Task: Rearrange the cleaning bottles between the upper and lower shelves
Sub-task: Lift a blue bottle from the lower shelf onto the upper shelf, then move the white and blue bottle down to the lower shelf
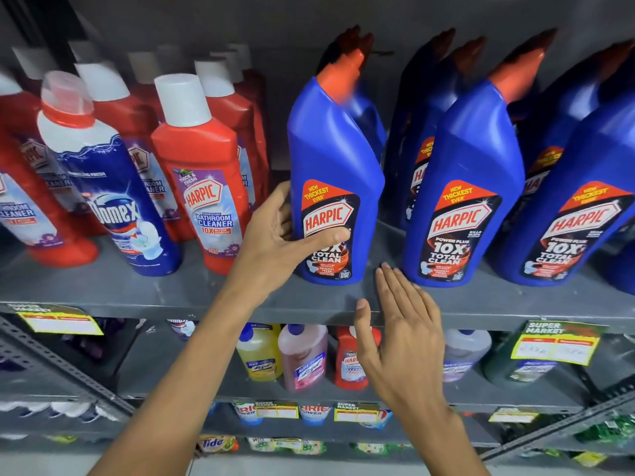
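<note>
So the person is standing at a grey metal shelving unit, both arms reaching up to the upper shelf [103, 290]. Their left hand [285, 231] is wrapping around the lower part of a blue Harpic bottle [335, 173] with an orange-red cap, thumb lying across the front label and the other fingers going round the left side, so that grip is closing on the bottle. It's sitting upright on the shelf, near the front edge, roughly in the middle.

The right hand [400, 324] is hovering flat and spread, fingers straight and together, holding nothing. Its fingertips are sitting just beside the base of the next blue Harpic bottle [460, 187] to the right, and I can't tell if they're actually touching it.

More blue ones are lining up further right and behind. Over on the left side, a red Harpic bathroom cleaner [202, 173] with a white cap is standing next to a leaning Domex bottle [113, 187], with more red bottles behind.

Down on the lower shelf [192, 383], a yellow bottle [257, 352], a pink bottle [302, 355] and a small red bottle [347, 359] are sitting side by side. Yellow price tags [555, 345] are hanging off the shelf edges.
</note>
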### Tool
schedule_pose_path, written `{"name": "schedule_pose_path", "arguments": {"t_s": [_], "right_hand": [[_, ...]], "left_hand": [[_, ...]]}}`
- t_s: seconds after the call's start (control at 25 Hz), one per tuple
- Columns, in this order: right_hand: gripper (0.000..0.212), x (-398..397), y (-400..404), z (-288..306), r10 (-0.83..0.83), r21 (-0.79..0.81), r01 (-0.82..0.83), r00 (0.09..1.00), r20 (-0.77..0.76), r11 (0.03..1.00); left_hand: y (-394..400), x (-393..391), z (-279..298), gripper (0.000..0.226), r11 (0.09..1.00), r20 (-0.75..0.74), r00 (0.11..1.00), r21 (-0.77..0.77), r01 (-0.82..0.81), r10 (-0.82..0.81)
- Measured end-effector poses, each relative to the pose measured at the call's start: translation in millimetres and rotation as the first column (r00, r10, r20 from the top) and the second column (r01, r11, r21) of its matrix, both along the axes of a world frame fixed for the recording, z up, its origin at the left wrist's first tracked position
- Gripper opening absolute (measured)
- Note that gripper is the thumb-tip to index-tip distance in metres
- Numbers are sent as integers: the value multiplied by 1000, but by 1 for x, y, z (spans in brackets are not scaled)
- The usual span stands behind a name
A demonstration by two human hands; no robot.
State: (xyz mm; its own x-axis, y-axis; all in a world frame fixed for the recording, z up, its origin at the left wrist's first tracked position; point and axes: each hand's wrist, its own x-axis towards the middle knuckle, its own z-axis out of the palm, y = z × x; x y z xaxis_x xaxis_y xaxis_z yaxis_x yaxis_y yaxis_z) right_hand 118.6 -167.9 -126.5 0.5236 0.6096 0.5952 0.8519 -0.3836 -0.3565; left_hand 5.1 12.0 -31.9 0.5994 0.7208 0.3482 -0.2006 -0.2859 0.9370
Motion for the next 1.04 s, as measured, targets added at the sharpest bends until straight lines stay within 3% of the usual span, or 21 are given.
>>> {"name": "schedule_pose_path", "arguments": {"t_s": [0.2, 0.32, 0.4, 0.48, 0.6, 0.68, 0.76, 0.84, 0.92, 0.96, 1.04], "right_hand": [[59, -5, 0, 5, 28, 23, -26, 996, -86, 999], [61, -15, -5, 11, 94, 160, -54, 962, -256, 986], [56, -34, -6, 17, 214, 314, -117, 932, -292, 942], [47, -62, 0, 24, 351, 380, -248, 907, -231, 891], [43, -107, 34, 35, 549, 246, -502, 815, -185, 829], [56, -133, 66, 42, 577, 30, -583, 794, -191, 812], [68, -155, 97, 43, 580, -128, -606, 792, -192, 785], [71, -172, 121, 40, 532, -206, -563, 826, -189, 801], [67, -184, 136, 36, 452, -243, -470, 882, -130, 849], [64, -189, 140, 32, 411, -244, -418, 908, -81, 875], [60, -194, 144, 24, 347, -222, -334, 938, 19, 916]], "left_hand": [[-7, -7, -1, 69, 1000, -110, 994, 12, -27, 28], [-26, -42, -11, 85, 968, -275, 945, 219, -121, 180], [-34, -84, -17, 73, 921, -267, 911, 318, -225, 315], [-32, -126, -17, 48, 880, -203, 884, 327, -344, 421], [-3, -176, -11, 22, 711, -21, 736, 281, -645, 676], [25, -194, -4, 21, 590, 81, 629, 269, -761, 774], [53, -202, 0, 32, 539, 66, 595, 354, -764, 801], [78, -199, 1, 55, 615, -35, 662, 409, -674, 749], [95, -194, 4, 62, 817, -120, 820, 243, -523, 560], [103, -193, 1, 63, 876, -146, 870, 192, -442, 470], [115, -195, -4, 61, 917, -157, 909, 169, -361, 386]]}}
